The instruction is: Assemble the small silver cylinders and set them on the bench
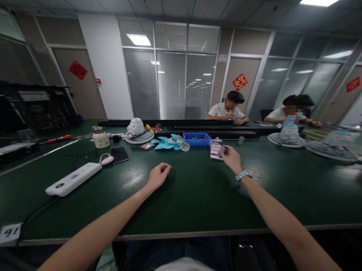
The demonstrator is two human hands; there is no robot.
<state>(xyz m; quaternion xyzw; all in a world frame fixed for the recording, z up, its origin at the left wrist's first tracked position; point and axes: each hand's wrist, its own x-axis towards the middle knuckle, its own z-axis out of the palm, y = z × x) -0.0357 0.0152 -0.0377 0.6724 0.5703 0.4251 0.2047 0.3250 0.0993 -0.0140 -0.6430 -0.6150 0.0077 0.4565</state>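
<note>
Though blurred, small dark object (225, 150) in right grip (232, 159); left grip (158, 176) curled, contents unclear

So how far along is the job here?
Done, it seems: the white housing sits on its round grille; whether it is fastened, I cannot tell. In hand: the right hand holds something small and dark by the pink-and-white pack. Apparently left: the light-blue blades lie loose, separate from the grille.
</note>
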